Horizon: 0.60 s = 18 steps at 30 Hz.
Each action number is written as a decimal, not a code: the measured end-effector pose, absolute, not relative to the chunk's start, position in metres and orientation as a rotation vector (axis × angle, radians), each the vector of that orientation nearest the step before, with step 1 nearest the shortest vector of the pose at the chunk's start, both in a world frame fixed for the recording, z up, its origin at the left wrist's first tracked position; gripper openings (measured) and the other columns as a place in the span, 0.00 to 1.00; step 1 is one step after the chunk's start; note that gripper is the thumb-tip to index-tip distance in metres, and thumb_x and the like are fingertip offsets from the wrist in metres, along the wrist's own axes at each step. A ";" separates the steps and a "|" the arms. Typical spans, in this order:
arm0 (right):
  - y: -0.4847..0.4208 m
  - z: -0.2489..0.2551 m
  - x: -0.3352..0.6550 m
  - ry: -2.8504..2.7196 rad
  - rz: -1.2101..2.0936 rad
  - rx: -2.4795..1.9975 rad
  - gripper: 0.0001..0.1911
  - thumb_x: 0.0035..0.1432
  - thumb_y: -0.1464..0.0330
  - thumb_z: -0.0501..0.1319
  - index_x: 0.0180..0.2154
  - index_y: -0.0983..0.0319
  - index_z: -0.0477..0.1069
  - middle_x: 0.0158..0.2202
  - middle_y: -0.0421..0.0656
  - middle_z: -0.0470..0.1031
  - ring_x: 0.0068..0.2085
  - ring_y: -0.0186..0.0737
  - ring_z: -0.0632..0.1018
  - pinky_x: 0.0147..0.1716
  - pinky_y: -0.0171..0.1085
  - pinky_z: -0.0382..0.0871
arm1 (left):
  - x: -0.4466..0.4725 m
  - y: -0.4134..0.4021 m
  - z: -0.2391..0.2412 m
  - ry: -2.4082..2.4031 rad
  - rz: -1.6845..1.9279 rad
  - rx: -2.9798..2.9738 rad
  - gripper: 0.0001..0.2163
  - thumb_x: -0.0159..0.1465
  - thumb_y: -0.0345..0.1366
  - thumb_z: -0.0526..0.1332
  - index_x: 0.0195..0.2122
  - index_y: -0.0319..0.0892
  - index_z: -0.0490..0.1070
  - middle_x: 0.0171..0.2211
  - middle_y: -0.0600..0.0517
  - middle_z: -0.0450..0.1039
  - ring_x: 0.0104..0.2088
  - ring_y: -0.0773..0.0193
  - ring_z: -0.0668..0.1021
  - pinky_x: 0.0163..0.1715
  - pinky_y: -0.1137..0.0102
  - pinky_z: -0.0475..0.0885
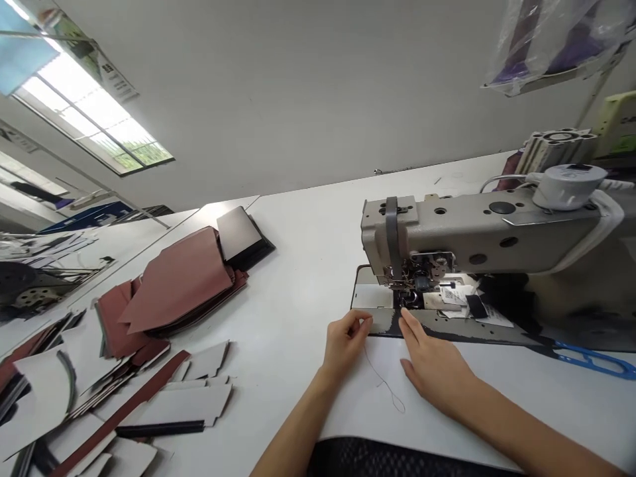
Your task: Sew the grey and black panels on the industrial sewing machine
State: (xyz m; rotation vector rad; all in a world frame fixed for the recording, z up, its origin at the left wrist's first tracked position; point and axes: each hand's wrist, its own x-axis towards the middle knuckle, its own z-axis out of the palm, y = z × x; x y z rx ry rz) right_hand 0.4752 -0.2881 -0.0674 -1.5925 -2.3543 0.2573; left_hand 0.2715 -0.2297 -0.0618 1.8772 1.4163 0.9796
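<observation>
Nearest the camera, black textured cloth (387, 458) fills the bottom edge, and beyond it spreads the white bench (298, 265), by far the biggest surface here. Rising on the right, next in size: the sewing machine (477, 228), its stitching parts (421, 281) just past the hands. Over on the left, stacked reddish-brown pieces (179, 281) sit well apart from the machine, presumably to leave elbow room, with pale cut pieces (183, 404) strewn nearer. Now the right hand (440, 371): fingers stretched out, tips resting at the edge of the machine bed (381, 322), thumb spread away, nothing visible in its grip; whether anything thin lies beneath those tips, I can't tell. It looks placed for steadying close to the stitching parts. And the left hand (345, 341), beside it, fingers curled into a narrow pinch, seemingly on a thread (381, 382)! That fine hold suits such a slender thing. Off at the right, the blue handle (593, 352) lies within reach. Slimmest of all, the thread drops from just below the left fingers, runs between the two hands and ends in a loose loop over the bench, clear of the right fingers.
</observation>
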 end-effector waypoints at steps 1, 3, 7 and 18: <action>-0.282 -0.065 0.473 -2.371 0.296 -1.572 0.28 0.59 0.75 0.53 0.60 0.77 0.65 0.67 0.68 0.55 0.27 0.42 0.80 0.20 0.40 0.70 | 0.271 -0.230 -0.061 1.422 0.979 1.873 0.12 0.65 0.43 0.58 0.33 0.41 0.74 0.18 0.61 0.49 0.21 0.71 0.58 0.24 0.75 0.57; -0.281 -0.058 0.468 -2.419 0.362 -1.463 0.23 0.57 0.74 0.56 0.54 0.71 0.72 0.62 0.62 0.67 0.30 0.41 0.81 0.24 0.36 0.71 | 0.270 -0.228 -0.061 1.428 0.981 1.867 0.12 0.65 0.44 0.58 0.33 0.41 0.75 0.18 0.61 0.50 0.21 0.71 0.58 0.24 0.75 0.57; -0.312 -0.044 0.465 -2.546 0.805 -0.793 0.07 0.58 0.71 0.61 0.36 0.54 0.77 0.34 0.28 0.81 0.29 0.25 0.78 0.32 0.22 0.68 | 0.267 -0.225 -0.058 1.416 1.008 1.862 0.14 0.64 0.46 0.59 0.32 0.41 0.75 0.18 0.61 0.48 0.21 0.71 0.57 0.24 0.75 0.56; -0.332 -0.068 0.516 -1.897 0.343 -1.196 0.16 0.62 0.70 0.49 0.39 0.61 0.76 0.26 0.40 0.77 0.25 0.32 0.74 0.27 0.31 0.66 | 0.271 -0.223 -0.054 1.611 0.965 1.786 0.24 0.56 0.63 0.61 0.32 0.44 0.76 0.19 0.59 0.53 0.21 0.68 0.59 0.22 0.74 0.57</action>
